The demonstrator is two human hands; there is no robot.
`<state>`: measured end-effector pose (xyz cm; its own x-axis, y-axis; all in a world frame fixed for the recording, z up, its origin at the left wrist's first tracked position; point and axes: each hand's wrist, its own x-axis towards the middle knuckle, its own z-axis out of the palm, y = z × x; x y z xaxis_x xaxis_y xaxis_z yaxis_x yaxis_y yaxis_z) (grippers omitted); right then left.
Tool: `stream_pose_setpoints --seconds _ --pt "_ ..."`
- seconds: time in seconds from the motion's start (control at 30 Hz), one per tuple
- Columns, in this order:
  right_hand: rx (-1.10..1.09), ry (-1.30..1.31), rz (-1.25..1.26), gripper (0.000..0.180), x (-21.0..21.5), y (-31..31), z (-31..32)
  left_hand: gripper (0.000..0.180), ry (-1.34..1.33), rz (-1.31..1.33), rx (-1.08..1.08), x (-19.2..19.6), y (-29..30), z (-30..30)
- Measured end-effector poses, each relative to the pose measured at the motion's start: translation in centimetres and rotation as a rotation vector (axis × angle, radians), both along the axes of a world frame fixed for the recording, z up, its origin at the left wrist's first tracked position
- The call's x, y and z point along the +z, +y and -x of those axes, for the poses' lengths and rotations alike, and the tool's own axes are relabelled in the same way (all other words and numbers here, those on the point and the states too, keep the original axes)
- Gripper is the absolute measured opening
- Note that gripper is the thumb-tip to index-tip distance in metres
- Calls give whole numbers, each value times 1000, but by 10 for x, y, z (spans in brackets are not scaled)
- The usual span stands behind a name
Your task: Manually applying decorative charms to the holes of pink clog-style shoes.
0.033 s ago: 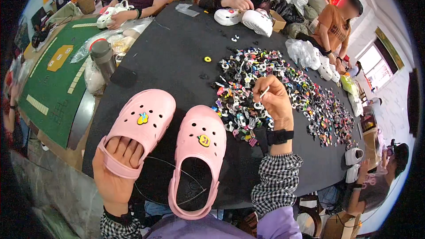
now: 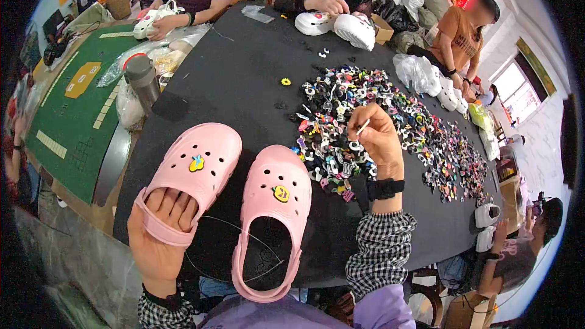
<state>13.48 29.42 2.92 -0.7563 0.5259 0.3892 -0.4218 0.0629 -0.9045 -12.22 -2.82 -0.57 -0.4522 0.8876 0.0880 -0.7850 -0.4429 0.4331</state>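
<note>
My left hand (image 2: pixel 159 253) has its fingers inside a pink clog (image 2: pixel 213 140) and holds it up over the near left of the table. On that clog's toe sits a yellow and blue charm (image 2: pixel 196 162). Beside it, a second pink clog (image 2: pixel 277 164) lies toe away from me, with a yellow, green-edged charm (image 2: pixel 281 193) on it. My right hand (image 2: pixel 379 140) is raised over a big heap of colourful shoe charms (image 2: pixel 347 94). Thumb and fingers pinch a small, thin white piece (image 2: pixel 364 126), seen edge-on, so its design is hidden.
Beneath everything is a black table (image 2: pixel 225 79). A loose yellow charm (image 2: pixel 286 81) lies near its middle. To the left, a grey thermos (image 2: pixel 142 82) stands beside a green board (image 2: pixel 73 140). Several people handle white clogs (image 2: pixel 354 31) around the table. A thin clear loop (image 2: pixel 231 222) lies by the pink clogs.
</note>
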Motion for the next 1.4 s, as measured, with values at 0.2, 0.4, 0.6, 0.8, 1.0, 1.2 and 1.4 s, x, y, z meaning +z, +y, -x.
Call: stream_pose_setpoints --seconds 0.2,0.4,0.6,0.8,1.0,1.2,1.4 --pt "-198 -79 -37 17 13 -15 15 63 -29 -10 12 0 0 -2" --pt "-228 -123 -156 18 12 -17 23 63 -36 -6 17 -2 1 -2" --pt "-406 -151 -311 26 15 -33 41 65 2 3 4 -4 2 -2" --pt "-585 -332 -941 31 32 -46 52 68 0 35 26 -3 0 -1" --pt "-578 -339 -910 27 25 -44 53 68 43 74 35 -2 3 -2" --pt "-480 -358 -609 29 11 -47 62 69 111 32 -28 -17 -3 7" --pt "-498 -357 -762 28 17 -26 39 68 151 66 -19 -25 -8 18"
